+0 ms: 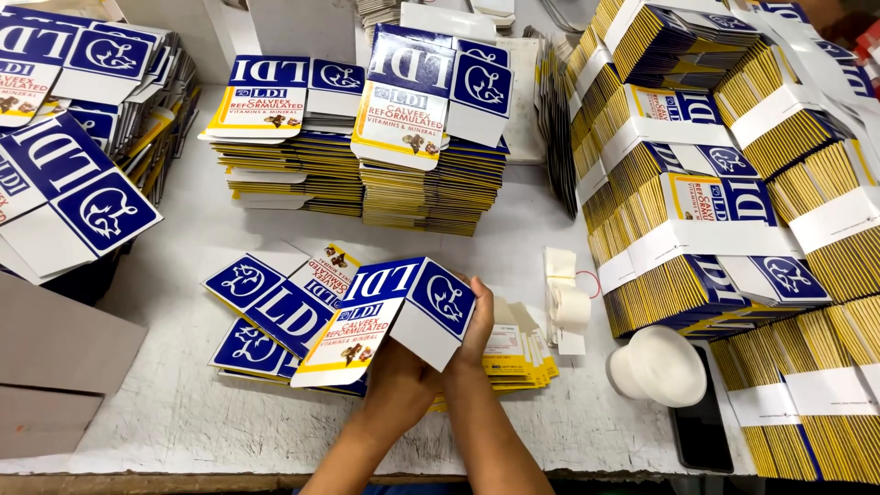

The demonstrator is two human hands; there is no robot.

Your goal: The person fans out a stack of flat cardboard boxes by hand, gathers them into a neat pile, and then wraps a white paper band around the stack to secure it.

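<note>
Both my hands hold one flat, unfolded carton blank (390,316), blue, white and yellow, lifted just above the white table (174,403). My right hand (477,321) wraps its right edge, fingers curled over the blue panel. My left hand (396,376) is mostly hidden beneath the blank and supports it from below. Under the blank to the left lies a fanned pile of the same blanks (275,307). A thin yellow-edged stack (518,353) lies just right of my hands.
Two tall stacks of blanks (367,174) stand at the back centre, with more (64,137) at the left. Banded bundles (715,211) fill the right side. A paper band roll (570,307), a white cup (658,365) and a dark phone (701,426) sit at the right.
</note>
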